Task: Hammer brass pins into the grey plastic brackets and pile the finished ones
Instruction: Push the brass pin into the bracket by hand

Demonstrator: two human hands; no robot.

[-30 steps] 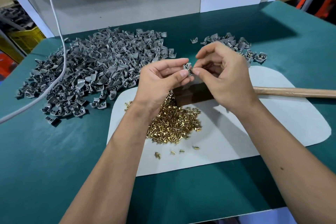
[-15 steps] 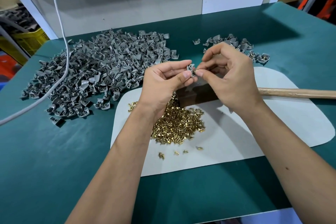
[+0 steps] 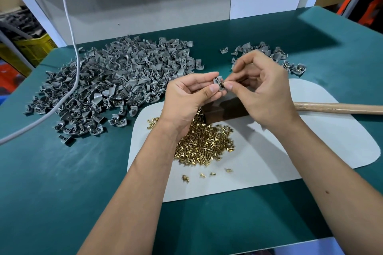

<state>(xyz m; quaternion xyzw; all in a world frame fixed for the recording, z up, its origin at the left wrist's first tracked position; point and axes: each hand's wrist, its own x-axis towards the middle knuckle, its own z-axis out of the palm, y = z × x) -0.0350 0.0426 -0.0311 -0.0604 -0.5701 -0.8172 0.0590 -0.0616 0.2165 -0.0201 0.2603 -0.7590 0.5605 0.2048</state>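
Observation:
My left hand (image 3: 189, 97) pinches one grey plastic bracket (image 3: 218, 81) between thumb and fingers, held up above the mat. My right hand (image 3: 261, 91) pinches a small brass pin (image 3: 222, 84) right against that bracket. Below my hands a heap of brass pins (image 3: 204, 143) lies on the pale mat (image 3: 290, 151). A big pile of grey brackets (image 3: 116, 80) covers the table's left. A smaller pile of brackets with pins (image 3: 286, 60) lies at the back right. The hammer's dark head (image 3: 219, 109) is partly hidden under my hands, its wooden handle (image 3: 339, 108) pointing right.
A grey cable (image 3: 70, 33) hangs down from above and crosses the big bracket pile to the left edge. A few loose pins (image 3: 207, 174) lie on the mat nearer me. The green table (image 3: 62, 182) ends at a white wall panel behind.
Both hands stay together on the bracket and pin, with only slight finger shifts. Nothing else on the table has moved.

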